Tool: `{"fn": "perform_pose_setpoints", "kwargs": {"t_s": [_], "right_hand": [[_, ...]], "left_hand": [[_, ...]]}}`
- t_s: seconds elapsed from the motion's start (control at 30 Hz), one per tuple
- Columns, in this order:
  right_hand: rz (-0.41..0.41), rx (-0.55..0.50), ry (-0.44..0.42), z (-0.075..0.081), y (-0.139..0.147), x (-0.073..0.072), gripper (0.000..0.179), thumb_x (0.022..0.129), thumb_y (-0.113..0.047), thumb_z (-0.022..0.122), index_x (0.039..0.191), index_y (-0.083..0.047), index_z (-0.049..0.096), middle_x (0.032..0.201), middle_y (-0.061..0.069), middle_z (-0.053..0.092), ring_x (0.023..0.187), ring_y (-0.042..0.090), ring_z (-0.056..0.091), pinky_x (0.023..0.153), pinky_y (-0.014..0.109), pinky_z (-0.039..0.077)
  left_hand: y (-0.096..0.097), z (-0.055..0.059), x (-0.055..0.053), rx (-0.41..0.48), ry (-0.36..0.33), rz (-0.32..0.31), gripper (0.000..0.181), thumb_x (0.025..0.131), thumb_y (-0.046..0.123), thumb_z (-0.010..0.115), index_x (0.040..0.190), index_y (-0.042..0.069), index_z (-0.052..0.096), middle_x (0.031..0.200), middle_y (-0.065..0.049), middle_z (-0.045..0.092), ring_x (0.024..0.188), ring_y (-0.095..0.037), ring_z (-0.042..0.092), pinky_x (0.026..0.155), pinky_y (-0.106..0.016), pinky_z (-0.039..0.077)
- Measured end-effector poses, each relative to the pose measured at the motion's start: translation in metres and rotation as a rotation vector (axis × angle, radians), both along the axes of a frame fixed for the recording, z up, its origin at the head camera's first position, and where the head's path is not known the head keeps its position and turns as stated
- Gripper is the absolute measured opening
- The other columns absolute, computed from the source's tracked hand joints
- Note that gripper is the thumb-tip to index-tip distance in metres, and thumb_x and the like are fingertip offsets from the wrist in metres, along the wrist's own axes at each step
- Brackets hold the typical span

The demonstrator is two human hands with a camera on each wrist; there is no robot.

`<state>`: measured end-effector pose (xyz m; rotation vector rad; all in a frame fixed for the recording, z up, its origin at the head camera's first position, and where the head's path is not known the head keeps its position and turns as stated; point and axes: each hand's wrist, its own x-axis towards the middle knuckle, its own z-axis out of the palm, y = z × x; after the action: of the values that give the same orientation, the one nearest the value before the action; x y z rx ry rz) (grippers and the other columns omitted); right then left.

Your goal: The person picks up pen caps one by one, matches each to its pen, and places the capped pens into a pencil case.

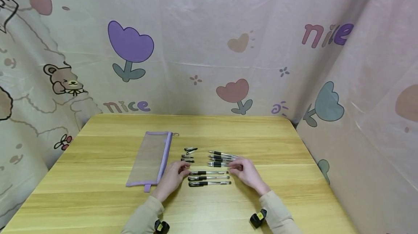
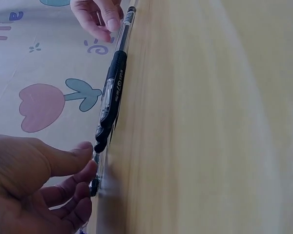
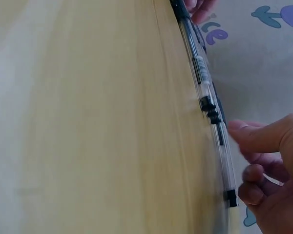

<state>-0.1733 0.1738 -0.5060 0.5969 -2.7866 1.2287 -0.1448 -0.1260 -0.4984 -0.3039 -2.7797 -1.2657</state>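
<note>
Black-capped pens [image 1: 205, 178]: three, lying parallel in a row on the table [image 1: 212, 208].
Left hand [image 1: 173, 176]: fingers loosely bent, gripping nothing, at the capped end of the farthest of the three; contact unclear.
Right hand [image 1: 246, 173]: relaxed, holding nothing, near that pen's other end.
Uncapped pens [image 1: 216, 158]: just beyond, partly behind the right hand.
Loose caps [image 1: 187, 156]: beyond the left hand.
Mesh pouch [image 1: 148, 159]: left of the caps.

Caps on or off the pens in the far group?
Off: the far pens show bare tapered tips in the head view, and loose caps lie to their left.
</note>
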Motion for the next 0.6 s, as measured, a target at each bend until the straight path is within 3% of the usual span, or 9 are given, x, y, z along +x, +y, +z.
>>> {"fn": "perform_pose_setpoints", "kwargs": {"t_s": [0.17,0.33,0.6], "right_hand": [[-0.089,-0.050,-0.043,-0.0011,0.0039,-0.0029,0.019,0.082,-0.008,0.079,0.100,-0.012,0.077,0.096,-0.001,0.070,0.089,0.011,0.061,0.084,0.029,0.053],[-0.123,-0.071,-0.037,-0.0021,0.0064,-0.0058,0.019,0.078,-0.008,0.082,0.096,-0.015,0.077,0.097,-0.001,0.069,0.096,0.017,0.060,0.094,0.045,0.048],[-0.144,-0.046,-0.029,-0.0041,0.0072,-0.0100,0.019,0.076,-0.009,0.084,0.092,-0.015,0.078,0.096,0.001,0.066,0.100,0.020,0.051,0.091,0.039,0.041]], "left_hand": [[-0.0009,-0.0013,-0.0017,0.018,0.030,0.005,0.017,0.089,0.002,0.071,0.105,0.003,0.073,0.083,0.000,0.066,0.076,-0.008,0.055,0.070,-0.022,0.048],[-0.0016,-0.0020,-0.0031,0.014,0.072,0.015,0.017,0.090,0.005,0.071,0.107,0.004,0.074,0.081,0.003,0.065,0.071,-0.004,0.051,0.067,-0.021,0.045],[-0.0011,0.0005,-0.0025,0.009,0.057,0.015,0.018,0.090,0.006,0.072,0.108,0.005,0.074,0.081,0.003,0.064,0.072,-0.005,0.049,0.068,-0.021,0.042]]}}
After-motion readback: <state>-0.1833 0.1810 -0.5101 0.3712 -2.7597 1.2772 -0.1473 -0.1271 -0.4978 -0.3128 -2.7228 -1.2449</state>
